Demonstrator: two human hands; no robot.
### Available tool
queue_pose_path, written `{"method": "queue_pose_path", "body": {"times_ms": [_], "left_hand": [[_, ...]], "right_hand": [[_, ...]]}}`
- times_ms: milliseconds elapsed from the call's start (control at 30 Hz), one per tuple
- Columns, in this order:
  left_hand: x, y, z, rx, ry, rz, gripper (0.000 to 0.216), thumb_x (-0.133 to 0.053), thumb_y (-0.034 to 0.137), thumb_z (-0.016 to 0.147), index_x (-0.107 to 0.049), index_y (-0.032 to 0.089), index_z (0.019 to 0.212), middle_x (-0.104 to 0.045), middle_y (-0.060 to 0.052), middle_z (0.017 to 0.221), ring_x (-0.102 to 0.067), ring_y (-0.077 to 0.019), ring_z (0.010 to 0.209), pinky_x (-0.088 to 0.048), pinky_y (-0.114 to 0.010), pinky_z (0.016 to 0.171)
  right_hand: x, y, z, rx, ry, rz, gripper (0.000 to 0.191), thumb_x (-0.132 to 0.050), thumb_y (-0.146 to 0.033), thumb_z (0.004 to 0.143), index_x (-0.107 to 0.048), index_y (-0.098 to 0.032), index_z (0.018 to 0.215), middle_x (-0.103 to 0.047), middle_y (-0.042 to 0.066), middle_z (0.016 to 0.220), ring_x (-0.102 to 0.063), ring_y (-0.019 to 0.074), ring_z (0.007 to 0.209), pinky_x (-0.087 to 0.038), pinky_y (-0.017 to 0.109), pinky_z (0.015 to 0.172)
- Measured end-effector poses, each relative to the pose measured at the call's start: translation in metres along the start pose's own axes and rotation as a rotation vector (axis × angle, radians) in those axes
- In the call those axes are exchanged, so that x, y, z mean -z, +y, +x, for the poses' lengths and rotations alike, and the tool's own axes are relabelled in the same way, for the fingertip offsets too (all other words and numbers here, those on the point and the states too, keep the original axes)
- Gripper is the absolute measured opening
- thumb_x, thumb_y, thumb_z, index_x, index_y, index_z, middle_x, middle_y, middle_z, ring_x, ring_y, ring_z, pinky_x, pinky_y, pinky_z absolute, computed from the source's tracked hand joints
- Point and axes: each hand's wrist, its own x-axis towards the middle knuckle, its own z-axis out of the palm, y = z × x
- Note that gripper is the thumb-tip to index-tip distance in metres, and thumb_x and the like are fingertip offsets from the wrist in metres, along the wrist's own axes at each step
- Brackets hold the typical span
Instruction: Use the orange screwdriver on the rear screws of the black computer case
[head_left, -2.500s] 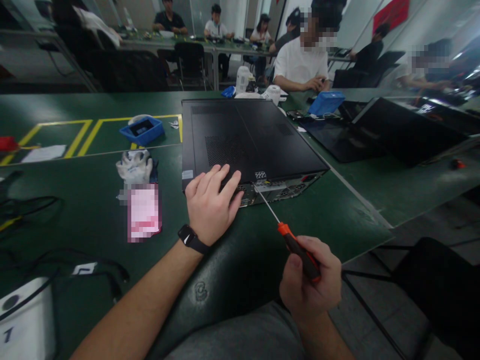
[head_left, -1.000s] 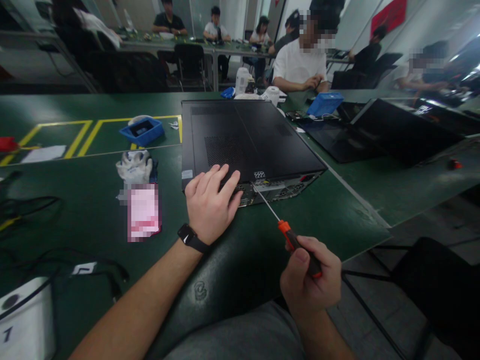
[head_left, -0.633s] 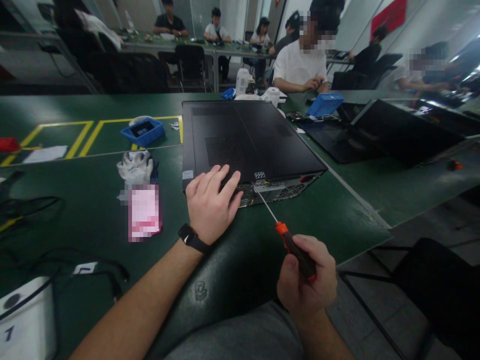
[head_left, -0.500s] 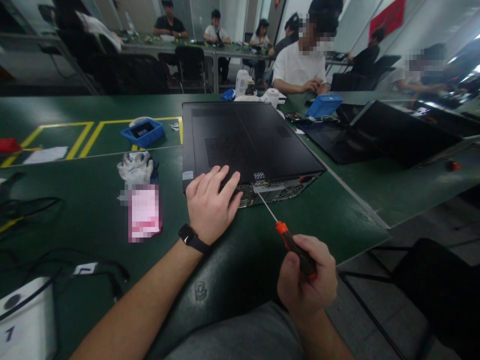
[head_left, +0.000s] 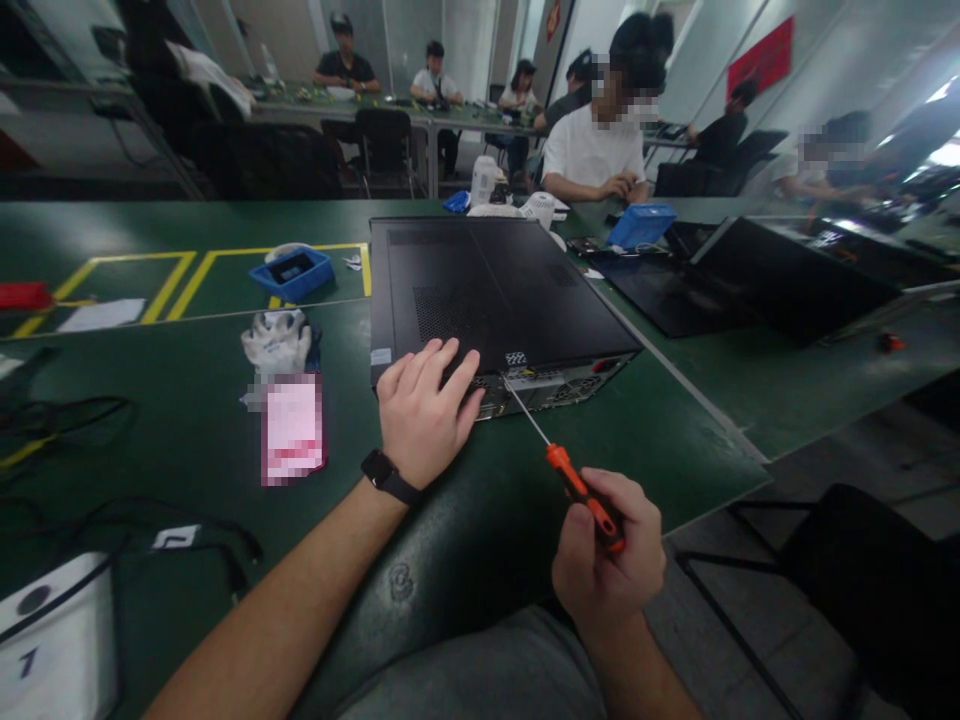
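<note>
A black desktop computer case [head_left: 495, 290] lies flat on the green table [head_left: 150, 420], its rear panel facing me. My left hand [head_left: 424, 415] rests flat on the case's near top edge, fingers spread. My right hand [head_left: 607, 565] is closed around the handle of an orange-and-black screwdriver [head_left: 581, 495]. The screwdriver's thin shaft runs up and left, and its tip touches the rear panel near the top edge.
A blue tray [head_left: 292, 272] and a pair of white gloves [head_left: 276, 340] lie left of the case. Cables [head_left: 67, 415] and a white box [head_left: 56, 640] sit at the near left. Other black cases [head_left: 787, 275] and seated people [head_left: 596, 145] fill the right and far side.
My right hand has shifted its grip on the screwdriver handle while the tip stays on the rear panel. The left hand has stayed put. The view has tilted slightly.
</note>
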Motion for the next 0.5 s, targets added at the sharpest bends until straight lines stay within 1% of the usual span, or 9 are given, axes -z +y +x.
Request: {"method": "queue_pose_path", "body": {"times_ms": [67,133,333,500], "left_hand": [[0.0005,-0.0001,0.0,0.007,-0.002,-0.008,0.039,-0.066,0.034,0.097,-0.067,0.024,0.136,-0.069,-0.011,0.143,-0.062,-0.0311,0.136,-0.039,-0.05,0.112],[0.001,-0.0002,-0.0002,0.015,-0.01,-0.016,0.04,-0.066,0.033,0.097,-0.067,0.025,0.136,-0.069,-0.011,0.144,-0.062,-0.0314,0.136,-0.039,-0.051,0.112],[0.0012,-0.0002,-0.0003,0.015,-0.017,-0.012,0.04,-0.065,0.034,0.098,-0.066,0.026,0.137,-0.068,-0.011,0.145,-0.061,-0.0306,0.137,-0.04,-0.051,0.112],[0.0005,-0.0008,-0.0003,0.031,-0.024,-0.05,0.042,-0.066,0.032,0.097,-0.067,0.026,0.138,-0.068,-0.011,0.145,-0.061,-0.0315,0.137,-0.04,-0.052,0.113]], "right_hand": [[-0.0003,-0.0016,0.0058,0.034,-0.008,0.006,0.03,-0.061,-0.015,0.089,-0.064,-0.019,0.119,-0.071,0.006,0.099,-0.072,0.0193,0.091,-0.061,0.034,0.077],[-0.0003,-0.0027,0.0085,0.042,-0.01,0.0,0.03,-0.062,-0.014,0.088,-0.064,-0.018,0.117,-0.07,0.006,0.099,-0.071,0.0188,0.091,-0.06,0.034,0.079],[0.0001,-0.004,0.0078,0.054,-0.001,-0.006,0.035,-0.062,-0.012,0.088,-0.062,-0.02,0.121,-0.071,0.004,0.097,-0.072,0.0188,0.087,-0.06,0.033,0.074],[-0.0003,-0.0041,0.0065,0.053,0.002,-0.008,0.032,-0.065,-0.012,0.088,-0.064,-0.019,0.12,-0.073,0.005,0.097,-0.074,0.0192,0.084,-0.061,0.032,0.071]]}}
